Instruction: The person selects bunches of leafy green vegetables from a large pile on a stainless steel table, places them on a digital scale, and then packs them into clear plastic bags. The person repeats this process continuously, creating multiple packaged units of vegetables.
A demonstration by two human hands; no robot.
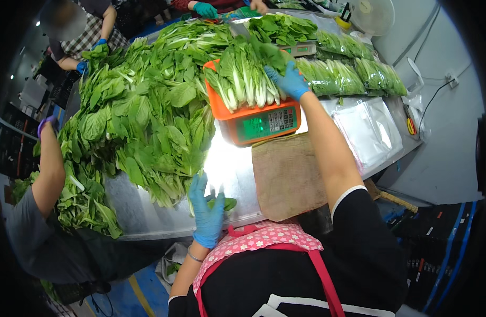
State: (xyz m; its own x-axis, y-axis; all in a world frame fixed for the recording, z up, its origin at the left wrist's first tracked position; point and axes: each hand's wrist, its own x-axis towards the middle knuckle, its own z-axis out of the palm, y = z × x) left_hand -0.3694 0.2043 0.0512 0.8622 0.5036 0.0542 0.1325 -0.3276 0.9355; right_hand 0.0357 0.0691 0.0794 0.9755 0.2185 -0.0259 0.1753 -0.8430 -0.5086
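Note:
My right hand [291, 81], in a blue glove, is over the right side of an orange digital scale [227, 115]. A blurred leafy green [271, 52] is between its thumb and fingers. Stalked leafy greens [245, 77] lie in the scale's tray, white stems towards me, above a lit display and keypad. My left hand [206, 212], also gloved, is at the near edge of the metal table [235, 180], fingers and thumb apart. Just beyond it a loose green leaf [228, 204] lies on the metal, partly hidden by the fingers. The big heap of greens [148, 103] rises to its left.
A brown cloth [290, 176] lies before me, with clear plastic bags [367, 130] to its right. Bagged greens [332, 77] line the right side, near a second scale [302, 49]. Scissors [410, 122] are at the right edge. Co-workers' gloved hands [205, 10] work around the table.

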